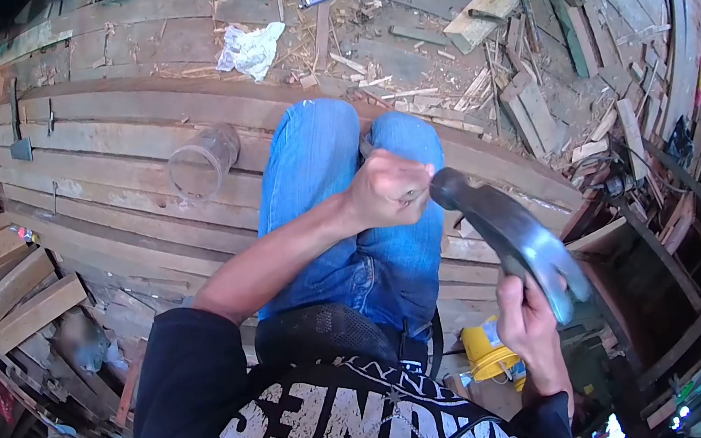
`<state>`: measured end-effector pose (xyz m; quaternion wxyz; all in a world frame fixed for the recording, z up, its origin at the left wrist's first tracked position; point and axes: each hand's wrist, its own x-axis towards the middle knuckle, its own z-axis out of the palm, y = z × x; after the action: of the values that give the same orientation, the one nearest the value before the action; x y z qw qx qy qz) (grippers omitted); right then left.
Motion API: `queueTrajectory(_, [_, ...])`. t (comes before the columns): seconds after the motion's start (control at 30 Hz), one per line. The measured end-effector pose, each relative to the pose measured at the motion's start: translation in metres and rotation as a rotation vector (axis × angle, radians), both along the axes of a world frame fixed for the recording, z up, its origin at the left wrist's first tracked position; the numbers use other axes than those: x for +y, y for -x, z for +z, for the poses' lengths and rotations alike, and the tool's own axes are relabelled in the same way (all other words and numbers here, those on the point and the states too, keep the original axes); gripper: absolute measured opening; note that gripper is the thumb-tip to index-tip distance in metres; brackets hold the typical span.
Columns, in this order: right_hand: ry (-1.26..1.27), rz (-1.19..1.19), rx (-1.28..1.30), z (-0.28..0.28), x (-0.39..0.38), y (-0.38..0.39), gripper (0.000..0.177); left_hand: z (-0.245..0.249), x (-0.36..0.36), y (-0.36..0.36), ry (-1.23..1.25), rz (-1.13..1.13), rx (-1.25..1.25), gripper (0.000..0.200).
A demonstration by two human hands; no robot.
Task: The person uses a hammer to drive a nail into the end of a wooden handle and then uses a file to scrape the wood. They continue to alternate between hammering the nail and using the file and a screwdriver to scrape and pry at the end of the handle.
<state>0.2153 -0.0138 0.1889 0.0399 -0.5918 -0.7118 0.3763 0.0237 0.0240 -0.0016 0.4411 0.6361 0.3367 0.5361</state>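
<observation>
- We are holding a dark curved metal tool [511,237] over our blue jeans [321,186]. The right hand [528,324] is clamping its broader grey lower end. The left hand [387,189] is balling into a fist against its rounded upper tip, and we cannot tell whether it encloses anything.
- The work is looking partway along to us: long, weathered, bowed planks [124,156] are lying fitted, while splintery offcuts [475,19] are littering them.
- A clear plastic cup [204,160] is resting on the boards, and a yellow tub [491,349] is sitting just beside our right hand.
</observation>
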Motion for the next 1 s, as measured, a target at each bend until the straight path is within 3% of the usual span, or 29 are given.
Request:
queueTrajectory(0.03, [0.107, -0.140, 0.022, -0.003, -0.016, -0.005, 0.017, 0.000, -0.001, 0.001, 0.010, -0.004, -0.001, 0.025])
queueTrajectory(0.1, [0.041, -0.065, 0.020, -0.005, -0.016, -0.002, 0.014, 0.001, 0.002, 0.002, -0.067, -0.024, 0.057, 0.025])
queueTrajectory(0.17, [0.211, -0.088, 0.046, 0.001, 0.008, 0.019, 0.012, 0.007, 0.002, 0.001, -0.046, -0.016, 0.020, 0.028])
queueTrajectory(0.23, [0.206, -0.124, 0.098, 0.002, 0.005, 0.014, 0.014, 0.008, 0.004, 0.003, -0.025, 0.003, -0.010, 0.031])
queueTrajectory(0.3, [0.051, 0.051, 0.065, 0.003, -0.005, 0.001, 0.014, 0.004, -0.001, 0.006, 0.013, -0.033, 0.032, 0.020])
queueTrajectory(0.33, [0.045, -0.125, 0.253, -0.006, -0.011, -0.001, 0.017, 0.001, -0.002, 0.006, 0.021, -0.033, 0.033, 0.020])
queueTrajectory(0.37, [0.039, -0.133, 0.282, -0.011, -0.022, -0.010, 0.021, -0.002, -0.003, 0.004, -0.017, -0.036, 0.048, 0.020])
queueTrajectory(0.5, [0.096, -0.031, 0.026, -0.003, 0.003, 0.017, 0.019, 0.003, 0.005, 0.001, -0.044, -0.008, -0.025, 0.024])
queueTrajectory(0.63, [-0.113, 0.133, 0.114, 0.003, 0.005, 0.005, 0.018, 0.000, 0.000, 0.000, -0.036, 0.012, 0.024, 0.027])
queueTrajectory(0.67, [-0.128, 0.125, 0.096, 0.005, 0.004, 0.003, 0.017, -0.005, -0.001, -0.001, -0.033, -0.008, 0.028, 0.026])
queueTrajectory(0.7, [-0.005, -0.078, 0.293, -0.001, 0.001, 0.006, 0.017, -0.006, 0.002, 0.000, -0.038, -0.029, 0.033, 0.026])
queueTrajectory(0.8, [0.083, -0.002, 0.030, -0.005, 0.007, 0.017, 0.017, 0.003, 0.003, 0.002, 0.009, -0.039, -0.011, 0.024])
queueTrajectory(0.93, [-0.061, -0.006, 0.118, 0.004, 0.016, 0.018, 0.013, 0.008, 0.005, 0.001, 0.062, -0.025, -0.058, 0.017])
queueTrajectory(1.0, [0.014, -0.170, 0.215, -0.004, 0.000, 0.012, 0.011, 0.000, 0.002, 0.002, 0.047, -0.052, -0.008, 0.014])
